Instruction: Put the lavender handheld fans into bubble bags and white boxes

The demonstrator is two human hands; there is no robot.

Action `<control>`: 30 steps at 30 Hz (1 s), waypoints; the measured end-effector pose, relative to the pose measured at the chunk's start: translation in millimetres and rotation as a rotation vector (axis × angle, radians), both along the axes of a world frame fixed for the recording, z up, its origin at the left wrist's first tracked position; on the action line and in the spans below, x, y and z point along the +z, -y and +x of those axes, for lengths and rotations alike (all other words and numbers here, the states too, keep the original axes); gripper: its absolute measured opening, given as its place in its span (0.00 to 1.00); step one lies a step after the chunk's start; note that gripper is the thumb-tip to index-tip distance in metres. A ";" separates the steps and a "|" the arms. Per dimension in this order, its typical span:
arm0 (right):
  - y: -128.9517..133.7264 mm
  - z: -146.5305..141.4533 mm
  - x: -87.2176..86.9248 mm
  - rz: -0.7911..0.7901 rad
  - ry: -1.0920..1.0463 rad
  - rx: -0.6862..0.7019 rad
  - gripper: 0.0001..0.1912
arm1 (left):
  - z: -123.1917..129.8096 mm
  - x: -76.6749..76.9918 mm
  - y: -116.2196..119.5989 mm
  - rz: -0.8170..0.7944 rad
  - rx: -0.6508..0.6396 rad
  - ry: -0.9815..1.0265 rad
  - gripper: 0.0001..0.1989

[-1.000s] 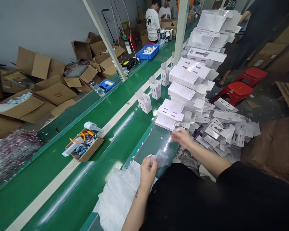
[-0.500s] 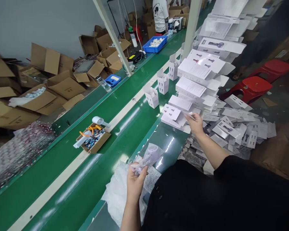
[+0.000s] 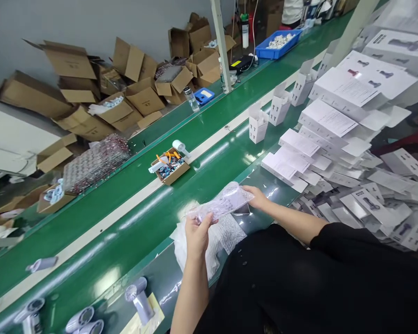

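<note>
My left hand (image 3: 197,235) grips the bagged lilac device (image 3: 227,198), and my right hand (image 3: 257,197), its grip unclear, probably steadies the other end.

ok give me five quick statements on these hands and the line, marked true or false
1. The left hand holds the wrapped lilac item. True.
2. The right hand is far from the wrapped lilac item. False: it is at that item's end.
3. A small cardboard box sits on the conveyor. True.
4. The large blue tray holds black pieces. False: it holds white pieces.
5. Open white cartons stand on the conveyor. True.
</note>
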State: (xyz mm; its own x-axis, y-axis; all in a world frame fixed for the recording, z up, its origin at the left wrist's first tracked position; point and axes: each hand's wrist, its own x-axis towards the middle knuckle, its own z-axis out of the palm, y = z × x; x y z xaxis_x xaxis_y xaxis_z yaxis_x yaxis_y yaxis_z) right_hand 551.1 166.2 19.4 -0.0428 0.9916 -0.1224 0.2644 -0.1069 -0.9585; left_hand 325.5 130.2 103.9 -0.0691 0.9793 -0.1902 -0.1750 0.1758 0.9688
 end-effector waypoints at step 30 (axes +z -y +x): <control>-70.7 42.6 45.3 0.134 0.340 0.232 0.12 | 69.3 -23.8 42.7 0.599 -0.478 -1.437 0.22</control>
